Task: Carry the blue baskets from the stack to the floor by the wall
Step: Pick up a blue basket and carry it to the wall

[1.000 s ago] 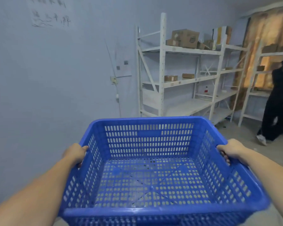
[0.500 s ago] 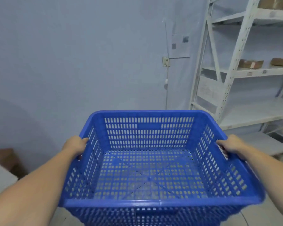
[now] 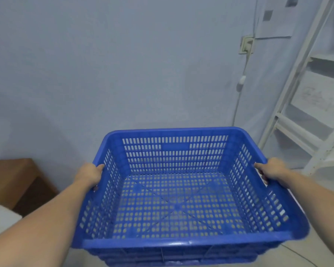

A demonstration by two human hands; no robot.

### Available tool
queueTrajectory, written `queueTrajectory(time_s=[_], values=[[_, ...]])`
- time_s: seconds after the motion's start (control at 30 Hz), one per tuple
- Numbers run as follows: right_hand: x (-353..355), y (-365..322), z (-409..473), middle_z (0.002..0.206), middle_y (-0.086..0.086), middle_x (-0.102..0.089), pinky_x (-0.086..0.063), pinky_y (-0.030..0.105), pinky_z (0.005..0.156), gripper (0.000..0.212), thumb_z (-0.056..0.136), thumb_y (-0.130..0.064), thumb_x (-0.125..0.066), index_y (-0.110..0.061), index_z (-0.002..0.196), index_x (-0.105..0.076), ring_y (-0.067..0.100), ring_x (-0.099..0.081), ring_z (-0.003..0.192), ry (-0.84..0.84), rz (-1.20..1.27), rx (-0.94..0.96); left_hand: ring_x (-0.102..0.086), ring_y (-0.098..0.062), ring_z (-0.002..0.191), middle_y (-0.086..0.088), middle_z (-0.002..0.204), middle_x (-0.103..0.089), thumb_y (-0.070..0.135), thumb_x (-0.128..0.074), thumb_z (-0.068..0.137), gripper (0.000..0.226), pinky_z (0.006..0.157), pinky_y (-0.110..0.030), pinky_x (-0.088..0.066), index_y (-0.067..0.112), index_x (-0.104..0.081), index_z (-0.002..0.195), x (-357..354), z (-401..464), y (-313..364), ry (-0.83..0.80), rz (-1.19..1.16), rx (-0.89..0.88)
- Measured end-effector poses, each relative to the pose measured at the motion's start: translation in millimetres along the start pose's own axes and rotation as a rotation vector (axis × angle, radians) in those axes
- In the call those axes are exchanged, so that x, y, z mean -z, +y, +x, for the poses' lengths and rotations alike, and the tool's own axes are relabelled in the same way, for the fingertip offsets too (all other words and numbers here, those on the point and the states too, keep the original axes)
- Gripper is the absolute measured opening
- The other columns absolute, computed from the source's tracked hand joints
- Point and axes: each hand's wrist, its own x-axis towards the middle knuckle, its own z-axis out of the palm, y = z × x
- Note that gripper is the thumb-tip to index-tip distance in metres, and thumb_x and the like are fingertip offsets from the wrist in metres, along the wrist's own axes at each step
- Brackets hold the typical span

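Both hands grip the blue basket [image 3: 174,191] (left hand [image 3: 89,175], right hand [image 3: 271,171]); wall [image 3: 123,64] ahead, white shelf [image 3: 305,120] right, brown desk [image 3: 10,176] lower left.

Pale blue wall [image 3: 123,64], white shelving [image 3: 305,116] at right

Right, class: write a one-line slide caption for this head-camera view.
Both hands, left and right, hold an empty blue basket by its side rims, facing a pale wall.
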Motion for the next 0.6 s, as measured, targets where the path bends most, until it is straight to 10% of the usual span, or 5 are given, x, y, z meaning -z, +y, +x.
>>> queueTrajectory(time_s=[0.2,0.3,0.47,0.6], values=[[-42,-18,79,0.052,0.028,-0.064,-0.041,0.028,0.038,0.045,0.097,-0.024,-0.061,-0.002,0.058,-0.058,0.028,-0.057,0.038,-0.038,-0.04,0.0,-0.065,-0.021,0.062,-0.008,0.048,-0.061,0.026,-0.037,0.106,0.044,0.05,-0.025,-0.041,-0.002,-0.065,0.126,-36,78,26,-0.028,0.081,0.013],[-67,-24,124,0.057,0.029,-0.067,-0.049,0.035,0.053,0.044,0.098,-0.026,-0.059,0.001,0.063,-0.062,0.031,-0.06,0.043,-0.082,-0.072,-0.015,-0.072,-0.028,0.095,-0.014,0.092,-0.075,0.022,-0.04,0.105,0.043,0.069,-0.033,-0.052,0.004,-0.048,0.144,-64,120,42,-0.013,0.051,0.047],[-119,-26,202,0.046,0.015,-0.062,-0.046,0.033,0.05,0.043,0.098,-0.025,-0.061,-0.001,0.062,-0.059,0.027,-0.059,0.039,-0.112,-0.081,-0.058,-0.07,-0.035,0.093,0.012,0.019,-0.037,0.034,-0.045,0.104,0.05,0.082,-0.037,-0.052,-0.01,-0.066,0.115,-129,189,48,-0.031,0.078,0.149],[-173,-9,255,0.046,0.011,-0.062,-0.042,0.029,0.045,0.044,0.099,-0.03,-0.06,0.004,0.072,-0.064,0.024,-0.06,0.037,-0.139,-0.088,-0.114,-0.07,-0.04,0.084,-0.011,0.054,-0.064,0.038,-0.04,0.107,0.054,0.077,-0.038,-0.05,-0.008,-0.067,0.098,-197,240,35,-0.061,0.102,0.137]])
